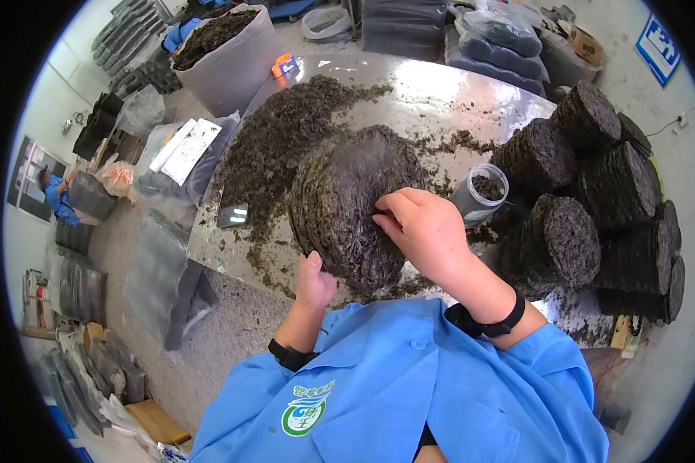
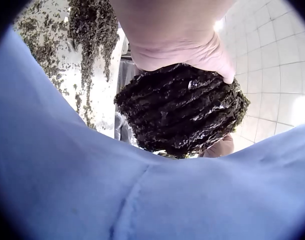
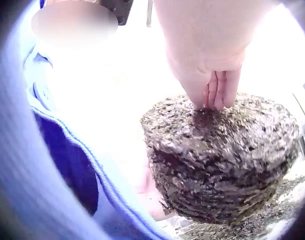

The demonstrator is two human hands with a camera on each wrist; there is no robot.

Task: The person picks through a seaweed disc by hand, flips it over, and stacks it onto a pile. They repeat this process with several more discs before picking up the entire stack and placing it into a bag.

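Observation:
A thick round stack of dark dried sheets point(image 1: 347, 208), seaweed-like, is tilted up above the table's near edge. My left hand point(image 1: 314, 284) holds its lower left side, thumb showing and most fingers hidden behind it. In the left wrist view that hand point(image 2: 177, 35) grips the layered side of the stack point(image 2: 182, 110). Thumb and fingertips of my right hand point(image 1: 428, 235) pinch at the flat face, close together. The right wrist view shows the right hand point(image 3: 207, 55) with its fingertips on the rough face of the stack point(image 3: 222, 150); whether a piece is between them, I cannot tell.
Loose dark flakes point(image 1: 274, 131) lie across the metal table point(image 1: 432, 96). An open clear jar point(image 1: 480, 194) stands right of the stack, beside several similar stacks point(image 1: 552, 243). A black object point(image 1: 232, 215) and an orange tape dispenser point(image 1: 284, 65) are also there. Another person point(image 1: 56, 194) is at far left.

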